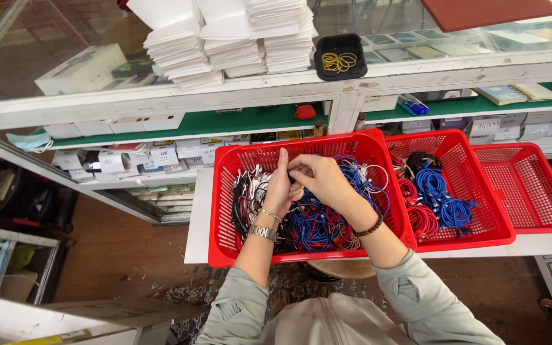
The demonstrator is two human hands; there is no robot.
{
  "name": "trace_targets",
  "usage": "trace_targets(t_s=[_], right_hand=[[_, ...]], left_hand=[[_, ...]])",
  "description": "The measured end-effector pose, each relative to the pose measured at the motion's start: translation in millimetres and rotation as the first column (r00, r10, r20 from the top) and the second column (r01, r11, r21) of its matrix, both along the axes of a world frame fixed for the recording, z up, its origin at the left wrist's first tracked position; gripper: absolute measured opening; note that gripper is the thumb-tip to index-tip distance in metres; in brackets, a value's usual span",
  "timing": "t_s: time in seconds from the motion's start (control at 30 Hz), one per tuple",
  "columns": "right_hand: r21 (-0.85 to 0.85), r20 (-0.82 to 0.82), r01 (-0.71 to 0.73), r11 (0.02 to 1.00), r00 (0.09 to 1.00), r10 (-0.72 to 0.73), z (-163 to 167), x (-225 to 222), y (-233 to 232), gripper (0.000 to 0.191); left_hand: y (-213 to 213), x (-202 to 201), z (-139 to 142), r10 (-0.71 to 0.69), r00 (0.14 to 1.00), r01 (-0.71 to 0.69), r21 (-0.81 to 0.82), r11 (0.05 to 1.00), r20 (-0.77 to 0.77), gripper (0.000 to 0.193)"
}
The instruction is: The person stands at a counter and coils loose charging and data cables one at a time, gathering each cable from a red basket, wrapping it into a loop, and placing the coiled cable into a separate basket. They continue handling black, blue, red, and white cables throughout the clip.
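Both forearms raised, left hand (280, 188) and right hand (319, 179) touching, fingers pinched together.

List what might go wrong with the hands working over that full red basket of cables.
The left hand and right hand meet over a dense heap of loose cables; pulling one may drag neighbours out and tangle them. The big red basket overhangs the white shelf at the front, so leaning on it might tip it.

A thin cable end is pinched between the left hand (280, 188) and right hand (321, 179) over the red plastic basket (225, 211) of coiled cables (317, 227).
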State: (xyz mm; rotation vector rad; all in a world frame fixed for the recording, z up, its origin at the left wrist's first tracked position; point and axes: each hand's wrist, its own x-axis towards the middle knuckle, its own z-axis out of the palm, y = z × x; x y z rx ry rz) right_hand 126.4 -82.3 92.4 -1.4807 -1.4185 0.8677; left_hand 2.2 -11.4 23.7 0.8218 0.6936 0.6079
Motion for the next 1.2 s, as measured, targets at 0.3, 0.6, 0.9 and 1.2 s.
trace_targets(t_s=[0.3,0.6,0.9,1.2], right_hand=[[-0.068,-0.061,-0.075,0.995,0.996,0.071,6.0,3.2,43.8,0.018],[0.14,-0.39,0.057,0.989,0.921,0.003,-41.9,11.9,75.1,0.019],[-0.331,0.448,-0.093,0.939,0.861,0.242,-165.9,-13.4,18.9,0.027],[-0.303,-0.438,-0.181,0.936,0.898,0.032,-55.6,47.8,47.7,0.025]], left_hand=[[26.5,-24.2,22.9,-0.106,0.98,0.132,-0.148,0.98,0.167,0.071],[57.9,-92.1,31.8,-0.056,0.962,0.002,0.198,0.98,0.267,0.03],[59.4,-120.9,4.8,0.399,0.878,-0.275,0.403,0.873,-0.265,0.029],[49.6,-114.4,-70.2,0.438,0.898,-0.44,-0.045,0.897,-0.045,0.027]])
